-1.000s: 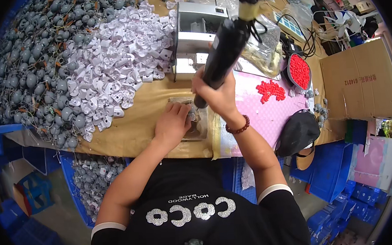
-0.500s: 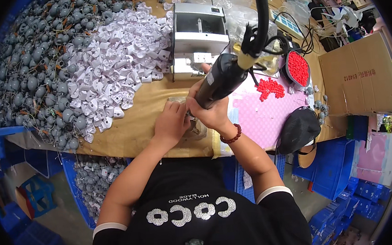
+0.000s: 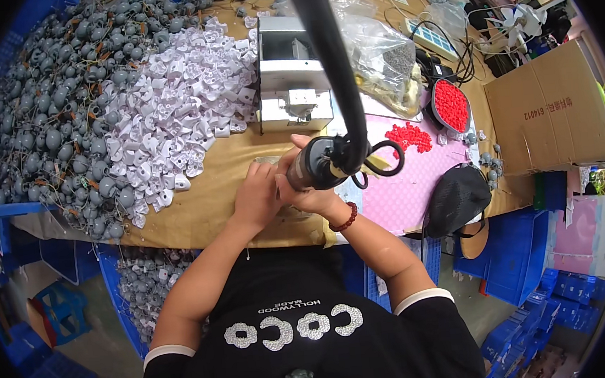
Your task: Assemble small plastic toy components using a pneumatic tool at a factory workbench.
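My right hand is wrapped around a black electric screwdriver, with a thick black cable running up from its top. The tool stands nearly upright, and its tip is hidden beneath my fingers. Close against it, my left hand is closed, its fingertips bent over a small flat block on the table. Whatever those fingers hold is out of sight. Beyond my hands sits a white and black boxy machine.
White plastic pieces and grey round parts with wires pile up on the left. On a pink sheet lie red caps, beside a bowl of them. A black cap and a cardboard box are to the right.
The screwdriver has swung from a slant to nearly upright, its top coming toward me. My right hand has moved slightly left and lower with it; my left hand has barely shifted.
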Demonstrator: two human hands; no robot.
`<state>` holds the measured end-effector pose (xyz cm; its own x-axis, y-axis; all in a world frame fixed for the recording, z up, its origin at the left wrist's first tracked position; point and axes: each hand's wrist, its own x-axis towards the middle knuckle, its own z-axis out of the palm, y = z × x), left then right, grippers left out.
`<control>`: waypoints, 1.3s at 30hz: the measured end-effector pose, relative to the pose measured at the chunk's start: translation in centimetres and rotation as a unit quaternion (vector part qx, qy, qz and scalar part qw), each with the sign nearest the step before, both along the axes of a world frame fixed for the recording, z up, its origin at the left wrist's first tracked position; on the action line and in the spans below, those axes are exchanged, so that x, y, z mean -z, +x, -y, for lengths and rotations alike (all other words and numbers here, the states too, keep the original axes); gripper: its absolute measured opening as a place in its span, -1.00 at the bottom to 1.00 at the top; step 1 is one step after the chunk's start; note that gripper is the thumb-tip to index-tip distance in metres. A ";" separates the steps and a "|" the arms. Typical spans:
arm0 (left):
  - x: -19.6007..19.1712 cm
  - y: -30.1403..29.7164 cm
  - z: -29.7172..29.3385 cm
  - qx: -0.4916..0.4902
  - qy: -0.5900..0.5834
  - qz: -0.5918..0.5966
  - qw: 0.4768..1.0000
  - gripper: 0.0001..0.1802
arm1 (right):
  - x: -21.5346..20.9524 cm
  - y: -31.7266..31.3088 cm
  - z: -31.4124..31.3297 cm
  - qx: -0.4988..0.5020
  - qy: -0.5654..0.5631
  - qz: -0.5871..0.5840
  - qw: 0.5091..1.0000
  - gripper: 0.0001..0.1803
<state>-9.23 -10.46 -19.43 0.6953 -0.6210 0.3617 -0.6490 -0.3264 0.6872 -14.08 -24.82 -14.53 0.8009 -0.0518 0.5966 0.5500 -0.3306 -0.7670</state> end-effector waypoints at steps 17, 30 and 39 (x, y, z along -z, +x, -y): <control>-0.5 -0.3 -0.5 -0.006 0.078 -0.021 0.997 -0.58 | 2.6 3.7 11.3 0.301 0.154 -0.184 0.923 -0.49; -0.3 -1.2 -1.0 0.010 0.059 0.038 0.997 -0.62 | 4.6 -1.7 3.8 0.119 -0.060 -0.225 0.965 -0.85; -1.7 -0.8 -2.7 0.033 0.042 0.011 0.999 -0.68 | 1.9 0.2 3.6 0.036 0.140 -0.272 0.952 -0.86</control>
